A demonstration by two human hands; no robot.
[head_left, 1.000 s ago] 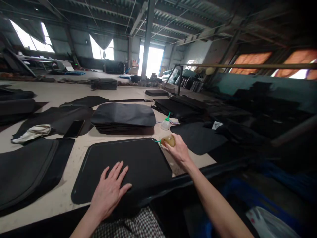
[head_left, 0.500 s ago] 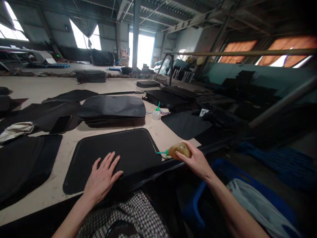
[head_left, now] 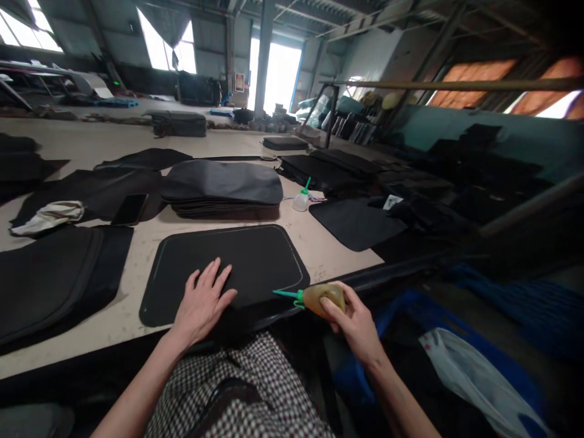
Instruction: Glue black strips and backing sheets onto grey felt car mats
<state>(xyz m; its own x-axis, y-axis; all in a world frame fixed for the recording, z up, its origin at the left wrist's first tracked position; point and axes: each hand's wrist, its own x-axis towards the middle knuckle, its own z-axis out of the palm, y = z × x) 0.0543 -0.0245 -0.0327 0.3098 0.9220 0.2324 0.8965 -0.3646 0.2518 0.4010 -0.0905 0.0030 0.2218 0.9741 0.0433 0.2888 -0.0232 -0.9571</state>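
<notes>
A black panel with rounded corners [head_left: 246,255] lies flat on the table in front of me, a thin pale line running along its edge. My left hand [head_left: 205,301] rests on the panel's lower left part, fingers spread and holding nothing. Wrapped around a squeeze glue bottle [head_left: 322,299] with yellowish contents, my right hand [head_left: 353,316] keeps it tilted sideways. Its long green nozzle points left, with the tip at the panel's near right edge. Whether the tip touches the panel I cannot tell.
Behind the panel stands a stack of black pieces [head_left: 223,188]. A second small bottle with a green nozzle [head_left: 301,199] is right of it. A phone [head_left: 130,208] and a white cloth [head_left: 50,216] lie to the left. Below the table, at right, sits a blue crate [head_left: 493,359].
The right hand has brought the bottle's tip from the panel's right side round the corner to its near edge. The pale line now follows that corner. The view has shifted slightly.
</notes>
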